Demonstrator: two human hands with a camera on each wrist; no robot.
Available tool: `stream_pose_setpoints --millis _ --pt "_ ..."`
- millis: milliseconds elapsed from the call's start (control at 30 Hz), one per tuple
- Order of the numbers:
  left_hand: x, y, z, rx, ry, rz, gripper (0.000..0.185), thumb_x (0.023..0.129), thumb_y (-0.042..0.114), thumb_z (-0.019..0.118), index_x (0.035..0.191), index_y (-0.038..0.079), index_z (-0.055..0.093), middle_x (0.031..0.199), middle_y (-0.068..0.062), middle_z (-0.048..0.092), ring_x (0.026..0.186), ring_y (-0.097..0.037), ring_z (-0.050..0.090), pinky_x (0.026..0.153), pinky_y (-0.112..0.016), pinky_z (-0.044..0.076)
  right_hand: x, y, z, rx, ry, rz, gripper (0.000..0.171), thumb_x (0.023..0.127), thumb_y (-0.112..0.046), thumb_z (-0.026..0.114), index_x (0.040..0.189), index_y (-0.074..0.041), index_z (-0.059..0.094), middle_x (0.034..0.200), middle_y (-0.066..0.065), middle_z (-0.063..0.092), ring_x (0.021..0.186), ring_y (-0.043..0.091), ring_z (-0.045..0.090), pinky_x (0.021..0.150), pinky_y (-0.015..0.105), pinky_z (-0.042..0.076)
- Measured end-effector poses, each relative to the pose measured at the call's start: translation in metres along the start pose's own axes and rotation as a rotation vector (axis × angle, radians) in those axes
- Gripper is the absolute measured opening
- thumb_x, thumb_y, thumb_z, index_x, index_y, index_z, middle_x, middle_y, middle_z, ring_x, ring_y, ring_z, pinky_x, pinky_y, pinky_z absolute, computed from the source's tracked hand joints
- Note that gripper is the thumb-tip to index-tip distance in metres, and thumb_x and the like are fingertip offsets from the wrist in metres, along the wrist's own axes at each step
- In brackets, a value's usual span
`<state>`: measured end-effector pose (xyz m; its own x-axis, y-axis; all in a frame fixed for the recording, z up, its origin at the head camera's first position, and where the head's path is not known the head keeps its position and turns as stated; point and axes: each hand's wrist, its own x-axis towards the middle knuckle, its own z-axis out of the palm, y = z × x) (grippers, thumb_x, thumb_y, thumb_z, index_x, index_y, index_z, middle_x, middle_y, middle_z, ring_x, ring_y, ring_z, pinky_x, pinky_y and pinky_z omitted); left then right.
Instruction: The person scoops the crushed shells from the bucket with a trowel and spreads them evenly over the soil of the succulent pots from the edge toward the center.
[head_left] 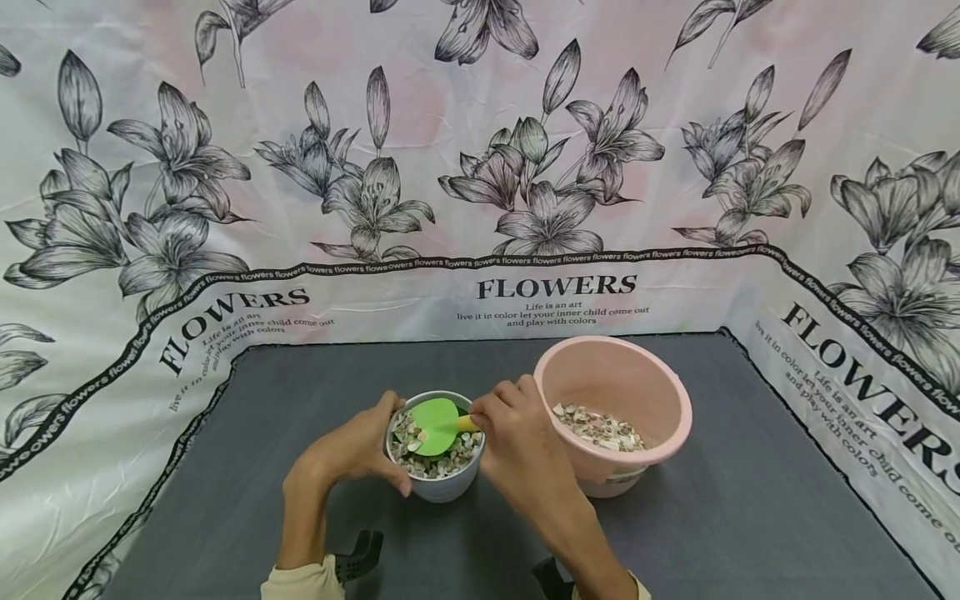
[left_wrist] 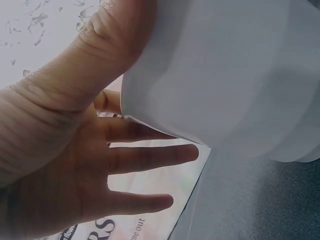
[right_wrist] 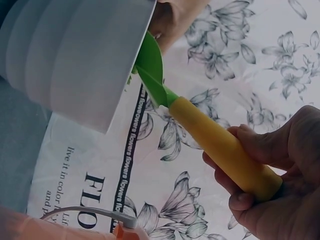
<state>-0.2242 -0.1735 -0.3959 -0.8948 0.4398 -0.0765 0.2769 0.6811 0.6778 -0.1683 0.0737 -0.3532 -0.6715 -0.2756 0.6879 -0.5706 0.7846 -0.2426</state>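
Observation:
A small white flower pot [head_left: 444, 486] with ribbed sides stands on the dark grey table, filled with pale stone chips [head_left: 431, 464]. My left hand [head_left: 356, 446] holds it from the left, thumb at the near side and fingers round the far side; the left wrist view shows the thumb against the pot's wall [left_wrist: 215, 75]. In the right wrist view, my right hand [right_wrist: 272, 172] grips a small trowel by its yellow handle [right_wrist: 225, 147]. The trowel's green blade [head_left: 435, 425] lies over the pot's mouth, above the chips, with a few chips at its left edge.
Just right of my right hand stands a larger pink bucket [head_left: 611, 354], with more stone chips [head_left: 600, 427] at its bottom. A white cloth printed with flowers [head_left: 555, 308] rises around the back and sides of the table [head_left: 750, 500].

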Motion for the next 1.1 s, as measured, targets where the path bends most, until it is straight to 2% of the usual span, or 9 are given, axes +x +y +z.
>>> stream_pose_setpoints --millis 233,333,400,500,600,700,833,933,1100 --pt "-0.001 0.0 -0.002 -0.002 -0.013 -0.009 0.092 0.06 0.032 0.102 0.122 0.006 0.04 0.116 -0.014 0.062 0.099 -0.022 0.06 0.085 -0.04 0.052 -0.001 -0.003 0.001 -0.029 0.024 -0.024 0.015 0.083 0.003 0.082 0.087 -0.011 0.078 0.08 -0.002 0.064 0.079 0.017 0.048 0.071 0.025 0.051" --pt "-0.001 -0.003 -0.002 -0.016 -0.016 0.012 0.111 0.061 0.032 0.102 0.144 0.001 0.035 0.136 -0.022 0.059 0.119 -0.032 0.062 0.098 -0.049 0.053 -0.001 -0.004 0.002 -0.05 0.043 -0.065 0.015 0.08 0.002 0.084 0.085 -0.011 0.077 0.08 -0.001 0.064 0.078 0.018 0.048 0.07 0.026 0.049" --pt "0.0 -0.006 -0.001 -0.024 -0.024 0.039 0.127 0.062 0.032 0.102 0.158 -0.002 0.025 0.152 -0.027 0.05 0.137 -0.04 0.055 0.109 -0.057 0.049 -0.001 -0.005 0.003 -0.057 0.055 -0.107 0.017 0.079 0.002 0.085 0.084 -0.012 0.076 0.079 -0.001 0.063 0.077 0.018 0.047 0.069 0.026 0.048" --pt "0.001 -0.009 -0.001 -0.045 -0.036 0.08 0.136 0.061 0.028 0.103 0.164 -0.003 0.02 0.161 -0.026 0.042 0.147 -0.043 0.045 0.117 -0.061 0.042 -0.002 -0.007 0.004 -0.066 0.07 -0.157 0.018 0.077 0.002 0.086 0.084 -0.012 0.075 0.079 0.001 0.061 0.076 0.018 0.043 0.068 0.026 0.045" --pt "0.002 -0.01 -0.001 -0.05 -0.023 0.097 0.13 0.057 0.025 0.104 0.159 -0.006 0.03 0.153 -0.023 0.051 0.139 -0.038 0.053 0.114 -0.057 0.046 -0.003 -0.008 0.004 -0.061 0.073 -0.165 0.02 0.077 0.004 0.085 0.085 -0.011 0.076 0.079 0.001 0.06 0.076 0.018 0.042 0.068 0.027 0.045" --pt "0.002 -0.009 -0.001 -0.046 -0.001 0.074 0.125 0.054 0.026 0.105 0.152 -0.007 0.036 0.146 -0.021 0.055 0.132 -0.033 0.057 0.109 -0.052 0.049 -0.003 -0.009 0.004 -0.063 0.074 -0.159 0.017 0.077 0.002 0.086 0.086 -0.01 0.076 0.079 0.002 0.06 0.077 0.019 0.042 0.069 0.027 0.046" --pt "-0.001 -0.006 -0.002 -0.036 0.005 0.033 0.111 0.056 0.023 0.105 0.142 -0.005 0.041 0.14 -0.021 0.058 0.125 -0.03 0.06 0.103 -0.048 0.053 -0.003 -0.011 0.004 -0.073 0.083 -0.169 0.016 0.078 -0.001 0.087 0.086 -0.009 0.075 0.079 0.002 0.059 0.077 0.019 0.042 0.068 0.027 0.046" --pt "-0.003 -0.005 -0.003 -0.03 0.002 0.006 0.096 0.06 0.022 0.103 0.132 -0.001 0.044 0.128 -0.018 0.063 0.112 -0.025 0.064 0.093 -0.043 0.055 -0.002 -0.011 0.004 -0.091 0.089 -0.198 0.016 0.079 -0.001 0.086 0.085 -0.009 0.074 0.079 0.003 0.058 0.077 0.02 0.042 0.068 0.027 0.045" --pt "-0.007 -0.004 -0.006 -0.04 -0.02 0.007 0.079 0.066 0.022 0.1 0.12 0.003 0.046 0.112 -0.011 0.069 0.097 -0.016 0.065 0.083 -0.035 0.054 -0.001 -0.01 0.003 -0.134 0.079 -0.276 0.01 0.084 0.001 0.079 0.086 -0.009 0.075 0.08 0.003 0.058 0.077 0.02 0.042 0.069 0.028 0.046"
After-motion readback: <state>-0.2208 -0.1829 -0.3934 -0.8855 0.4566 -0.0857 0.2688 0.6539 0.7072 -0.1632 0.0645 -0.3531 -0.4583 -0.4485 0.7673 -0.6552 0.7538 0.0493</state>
